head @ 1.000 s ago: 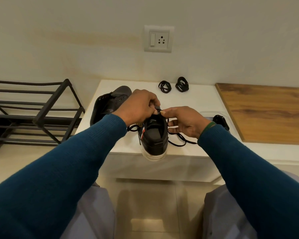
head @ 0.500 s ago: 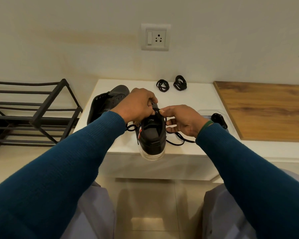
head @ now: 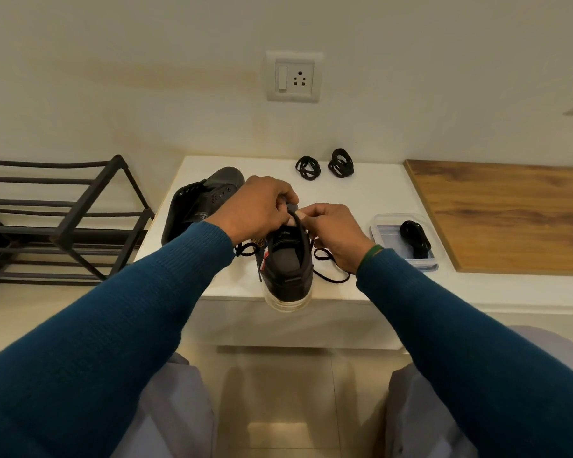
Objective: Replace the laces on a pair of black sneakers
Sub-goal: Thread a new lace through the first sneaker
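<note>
Both hands meet over one sneaker (head: 288, 266) at the near edge of a white table (head: 361, 193). Heel faces the camera and overhangs the edge, pale sole showing underneath. Cannot tell whether it rests on the table or is held just off it.

Left hand (head: 258, 206): fingers curled down over the top of the sneaker, gripping it by the tongue area. Thumb tip lies against the lace (head: 331, 269) where it arcs over the opening.

Right hand (head: 334, 233): thumb and forefinger pinched narrow on that same lace, touching the left hand's fingertips. The other fingers are folded under. Below the wrist the lace trails in loose loops on the table to the right of the sneaker, and a shorter loop shows on its left, under the left wrist.

Second sneaker (head: 202, 203) lies behind the left hand, toe pointing away, eyelets visible.

Far side of the table, near the wall: two lace coils (head: 307, 167), side by side but apart.

Right of the hands: a clear shallow tub (head: 387, 233) with a dark bundle (head: 415, 238) inside, likely lace, too small to confirm.

Surroundings: wooden board (head: 510, 216) on the right, black metal rack (head: 63, 219) on the left, wall socket (head: 293, 76) above. Blue knit sleeves (head: 129, 325) on both arms.
</note>
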`<state>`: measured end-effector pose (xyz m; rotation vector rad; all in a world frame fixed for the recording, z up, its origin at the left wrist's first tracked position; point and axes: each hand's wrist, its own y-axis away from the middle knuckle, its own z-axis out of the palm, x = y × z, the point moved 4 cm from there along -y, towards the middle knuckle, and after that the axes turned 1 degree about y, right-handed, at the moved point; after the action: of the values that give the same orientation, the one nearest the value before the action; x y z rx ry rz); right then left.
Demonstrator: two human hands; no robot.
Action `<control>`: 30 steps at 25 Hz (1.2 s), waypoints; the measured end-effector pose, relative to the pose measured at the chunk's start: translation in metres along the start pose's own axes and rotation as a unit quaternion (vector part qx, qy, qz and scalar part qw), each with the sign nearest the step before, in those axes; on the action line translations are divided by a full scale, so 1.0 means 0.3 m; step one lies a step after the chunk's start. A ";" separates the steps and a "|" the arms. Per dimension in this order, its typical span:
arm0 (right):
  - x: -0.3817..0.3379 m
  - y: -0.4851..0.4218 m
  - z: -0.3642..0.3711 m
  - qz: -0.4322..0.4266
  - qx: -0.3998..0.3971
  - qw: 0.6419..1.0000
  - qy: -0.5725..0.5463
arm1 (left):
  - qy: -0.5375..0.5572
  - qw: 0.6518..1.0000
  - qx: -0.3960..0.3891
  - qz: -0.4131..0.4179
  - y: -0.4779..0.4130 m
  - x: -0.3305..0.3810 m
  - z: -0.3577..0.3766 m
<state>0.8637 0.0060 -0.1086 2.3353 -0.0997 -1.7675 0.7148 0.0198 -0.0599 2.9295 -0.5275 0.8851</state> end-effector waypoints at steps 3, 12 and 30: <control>-0.100 -0.025 -0.081 -0.029 0.127 0.960 -0.246 | 0.005 1.000 -0.012 -0.006 -0.003 -0.021 -0.008; -0.190 0.008 -0.058 -0.189 -0.029 0.950 0.249 | -0.018 1.000 -0.009 0.007 -0.002 -0.032 -0.019; -0.160 0.000 -0.128 -0.046 -0.138 0.878 0.456 | 0.013 0.999 -0.036 -0.022 0.006 -0.070 -0.023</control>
<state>0.8872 0.0195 -0.0534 2.6881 0.3857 -0.4900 0.6941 0.0257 -0.0658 2.8493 -0.4817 0.8784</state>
